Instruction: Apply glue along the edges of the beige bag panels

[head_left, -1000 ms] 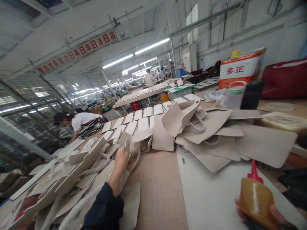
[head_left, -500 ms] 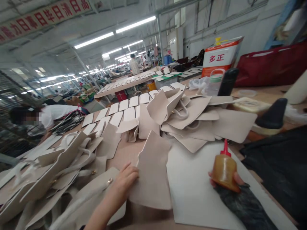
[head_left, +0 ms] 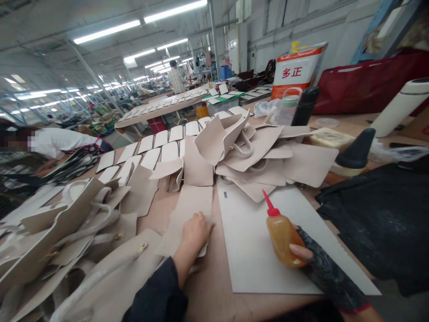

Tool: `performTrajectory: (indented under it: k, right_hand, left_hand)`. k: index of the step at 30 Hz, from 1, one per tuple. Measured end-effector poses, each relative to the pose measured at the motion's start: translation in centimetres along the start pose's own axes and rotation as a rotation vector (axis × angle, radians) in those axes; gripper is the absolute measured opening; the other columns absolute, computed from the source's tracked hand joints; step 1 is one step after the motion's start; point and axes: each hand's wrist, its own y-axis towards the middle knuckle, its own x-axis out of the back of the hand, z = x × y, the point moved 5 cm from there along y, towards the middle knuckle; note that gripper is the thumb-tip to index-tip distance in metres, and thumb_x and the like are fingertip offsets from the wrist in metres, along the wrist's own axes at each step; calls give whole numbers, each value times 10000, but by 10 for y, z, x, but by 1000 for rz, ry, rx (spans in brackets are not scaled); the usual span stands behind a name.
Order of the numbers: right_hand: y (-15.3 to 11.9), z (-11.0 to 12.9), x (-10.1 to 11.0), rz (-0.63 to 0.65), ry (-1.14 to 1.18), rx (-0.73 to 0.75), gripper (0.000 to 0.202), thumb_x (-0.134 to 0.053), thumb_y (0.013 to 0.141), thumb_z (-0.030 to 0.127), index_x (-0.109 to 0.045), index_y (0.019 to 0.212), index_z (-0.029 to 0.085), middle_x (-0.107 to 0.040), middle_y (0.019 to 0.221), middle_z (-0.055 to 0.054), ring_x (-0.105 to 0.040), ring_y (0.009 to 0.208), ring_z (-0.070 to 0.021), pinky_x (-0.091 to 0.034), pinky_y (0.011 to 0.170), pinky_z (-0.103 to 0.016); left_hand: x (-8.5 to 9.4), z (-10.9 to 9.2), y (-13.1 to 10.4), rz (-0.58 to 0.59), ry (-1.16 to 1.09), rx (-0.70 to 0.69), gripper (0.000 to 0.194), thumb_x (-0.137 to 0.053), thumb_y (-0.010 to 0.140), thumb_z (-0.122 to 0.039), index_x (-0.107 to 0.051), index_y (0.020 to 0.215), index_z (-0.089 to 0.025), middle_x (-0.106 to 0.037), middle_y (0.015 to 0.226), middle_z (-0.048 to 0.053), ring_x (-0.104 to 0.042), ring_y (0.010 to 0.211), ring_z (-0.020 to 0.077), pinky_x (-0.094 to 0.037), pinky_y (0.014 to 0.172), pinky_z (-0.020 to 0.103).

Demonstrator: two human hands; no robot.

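Observation:
My left hand [head_left: 196, 231] has its fingers curled at the right edge of a flat beige leather panel [head_left: 191, 201] lying on the table. The fingertips are partly hidden. My right hand [head_left: 301, 251], in a dark fingerless sleeve, is wrapped round a squeeze bottle [head_left: 283, 237] of amber liquid. Its red nozzle tilts up and to the left. Below the bottle lies a large pale board [head_left: 254, 259]. Beyond the board, beige bag pieces with handles [head_left: 254, 156] are heaped.
Beige bag parts with wrapped handles [head_left: 97, 250] pile up on the left. Rows of white panels [head_left: 169, 152] lie farther back. At the right are a black cloth [head_left: 378, 214], a white flask [head_left: 398, 107] and a labelled can [head_left: 295, 71]. A co-worker [head_left: 67, 143] bends over at the left.
The beige panel has shifted left off the pale board and lies flatter. My left hand has gone from its left side to its right edge. The bottle has moved left and tilted.

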Motion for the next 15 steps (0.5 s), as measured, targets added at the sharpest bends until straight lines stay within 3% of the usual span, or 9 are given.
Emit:
performTrajectory:
  k: [3, 7, 11, 15]
  right_hand:
    - [-5, 7, -4, 97, -83, 18, 478, -757, 654, 367, -655, 1117, 304, -642, 1196, -26, -558, 1138, -291, -395, 1046, -447]
    - [-6, 10, -5, 86, -95, 21, 488, -737, 666, 402, -653, 1131, 279, -650, 1183, -47, -570, 1117, -306, -420, 1020, -465]
    - [-6, 21, -10, 164, -192, 52, 552, -730, 659, 402, -620, 1187, 287, -594, 1270, -42, -494, 1210, -313, -283, 1100, -494]
    - [-11, 44, -9, 183, -319, 60, 655, -779, 534, 383, -639, 1166, 281, -641, 1179, -71, -558, 1110, -351, -386, 1021, -515]
  left_hand:
    - [-15, 7, 11, -24, -12, 4, 417, -452, 877, -466, -525, 1065, -101, -634, 1045, 168, -650, 924, 277, -474, 718, 327]
    - [-23, 14, 11, -51, -100, -34, 311, -432, 901, -406, -507, 1047, -142, -643, 1062, 123, -637, 952, 238, -459, 736, 297]
    - [-24, 10, 13, -41, -102, -11, 261, -402, 910, -341, -510, 1049, -147, -655, 1037, 118, -648, 929, 246, -462, 724, 310]
    - [-14, 6, 14, -16, -47, -2, 248, -336, 885, -140, -550, 1005, -99, -658, 984, 176, -661, 901, 269, -460, 696, 326]
